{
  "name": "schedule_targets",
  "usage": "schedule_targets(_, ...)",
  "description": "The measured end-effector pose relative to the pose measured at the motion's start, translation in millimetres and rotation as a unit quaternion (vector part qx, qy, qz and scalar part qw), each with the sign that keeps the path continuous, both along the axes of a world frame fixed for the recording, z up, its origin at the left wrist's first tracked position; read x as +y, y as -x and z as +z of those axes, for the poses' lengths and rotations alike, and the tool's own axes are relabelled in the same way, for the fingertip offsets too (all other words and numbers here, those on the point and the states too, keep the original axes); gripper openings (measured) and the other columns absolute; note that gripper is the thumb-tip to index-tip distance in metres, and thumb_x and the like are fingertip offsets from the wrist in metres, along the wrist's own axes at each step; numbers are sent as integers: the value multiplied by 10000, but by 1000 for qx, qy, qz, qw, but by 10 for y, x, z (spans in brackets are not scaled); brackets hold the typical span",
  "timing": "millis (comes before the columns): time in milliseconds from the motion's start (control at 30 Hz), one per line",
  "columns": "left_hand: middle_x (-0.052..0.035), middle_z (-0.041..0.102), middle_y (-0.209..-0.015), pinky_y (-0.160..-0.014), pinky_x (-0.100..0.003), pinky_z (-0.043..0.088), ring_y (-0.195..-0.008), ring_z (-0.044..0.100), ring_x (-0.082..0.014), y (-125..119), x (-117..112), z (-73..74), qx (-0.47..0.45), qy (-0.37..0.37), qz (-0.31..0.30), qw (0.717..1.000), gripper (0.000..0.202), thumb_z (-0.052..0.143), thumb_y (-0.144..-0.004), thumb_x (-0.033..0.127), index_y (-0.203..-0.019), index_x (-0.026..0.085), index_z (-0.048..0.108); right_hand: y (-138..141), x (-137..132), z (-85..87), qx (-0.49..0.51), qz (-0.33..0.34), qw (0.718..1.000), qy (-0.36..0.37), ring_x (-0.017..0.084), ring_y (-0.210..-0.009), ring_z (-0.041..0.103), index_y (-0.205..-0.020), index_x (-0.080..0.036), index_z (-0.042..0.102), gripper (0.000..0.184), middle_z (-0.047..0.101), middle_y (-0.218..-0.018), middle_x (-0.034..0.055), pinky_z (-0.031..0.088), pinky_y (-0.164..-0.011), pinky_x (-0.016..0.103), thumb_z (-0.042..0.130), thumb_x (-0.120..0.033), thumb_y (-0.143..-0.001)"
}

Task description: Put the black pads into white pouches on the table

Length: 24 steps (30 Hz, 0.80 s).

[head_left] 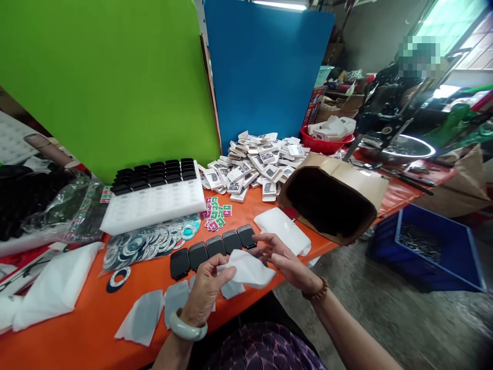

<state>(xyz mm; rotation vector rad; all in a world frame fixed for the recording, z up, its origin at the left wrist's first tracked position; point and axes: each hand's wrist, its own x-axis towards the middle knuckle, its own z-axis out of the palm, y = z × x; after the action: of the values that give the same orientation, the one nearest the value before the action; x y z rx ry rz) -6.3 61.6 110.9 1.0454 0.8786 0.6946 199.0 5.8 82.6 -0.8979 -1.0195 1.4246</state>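
Observation:
My left hand (206, 290) pinches a small white foam pouch (248, 268) at its left edge. My right hand (283, 257) holds the same pouch from the right, fingers spread over it. Just beyond my hands lies a row of several flat black rounded items (213, 247) on the orange table (77, 334). A few more thin grey-white pouches (142, 317) lie flat near the table's front edge. A stack of white foam sheets (283, 229) sits right of the row.
A white tray (154, 203) half filled with black items stands behind, with a bag of ring stickers (150, 241) before it. A heap of small packaged boxes (256, 164), a tipped cardboard box (331, 200), a red bowl (325, 144) and a blue floor crate (431, 246) lie right. Another person sits far right.

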Motion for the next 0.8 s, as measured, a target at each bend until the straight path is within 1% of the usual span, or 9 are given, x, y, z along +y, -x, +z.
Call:
schedule_targets(100,67,465,-548,-515,-203,319,-524,378,-72,38,-18,84,63,-55,-64,994,339,733,-678,378,-583,177,478,77,57,43,6,31,999,10,194,-1044,549,-1274,-261,479,589,513,-1251,80,440,-858,319,721,-419,-760)
schedule_targets(200,62,437,-544,-520,-206,307,-528,349,-71,44,-59,77,107,-106,-81,985,365,712,-707,388,-552,175,459,234,88,78,35,65,996,45,141,-833,567,-1053,-212,604,453,607,-972,27,446,-721,258,804,-345,-669)
schedule_targets(267,48,449,-550,-531,-212,323,-538,362,-79,47,-94,43,104,-120,-71,985,369,669,-752,423,-550,172,489,311,77,94,43,44,996,61,104,-692,528,-852,-175,621,301,590,-788,-8,414,-635,226,800,-339,-674)
schedule_targets(367,-18,605,-723,-595,-220,385,-654,475,-113,43,-149,-15,79,-124,10,989,343,625,-795,447,-606,161,597,349,29,113,28,-10,998,58,81,-605,460,-760,-161,596,281,554,-703,-23,361,-568,212,767,-379,-714)
schedule_targets(467,-49,659,-825,-580,-216,405,-688,513,-127,0,-200,-60,34,-69,92,993,324,658,-765,467,-685,153,674,350,-26,115,4,-20,998,56,80,-582,427,-752,-162,573,319,534,-691,-23,321,-533,213,727,-441,-747)
schedule_targets(567,-6,592,-626,-481,-198,368,-554,457,-94,-62,-240,-90,-27,32,112,993,370,703,-707,510,-670,144,667,369,-66,83,-14,-39,998,52,78,-571,403,-746,-165,548,351,508,-685,-26,294,-523,216,688,-486,-774)
schedule_targets(633,17,548,-578,-478,-190,374,-525,438,-80,-79,-256,-106,-53,47,107,992,396,719,-689,523,-618,145,622,384,-88,45,-19,-58,997,55,80,-566,395,-739,-167,537,366,488,-666,-31,289,-525,218,672,-504,-782)
schedule_targets(700,10,591,-665,-552,-202,431,-596,501,-97,-62,-262,-121,-60,8,92,994,371,730,-684,520,-720,162,639,387,-109,8,-23,-63,996,59,83,-561,395,-727,-167,534,370,481,-647,-32,287,-524,222,664,-509,-788)
schedule_targets(800,-30,656,-993,-753,-251,475,-886,583,-171,-1,-259,-136,-7,-97,60,993,487,803,-630,425,-1049,234,645,367,-139,-26,-37,-61,996,54,88,-570,403,-725,-163,566,341,500,-656,-23,291,-533,228,662,-482,-800)
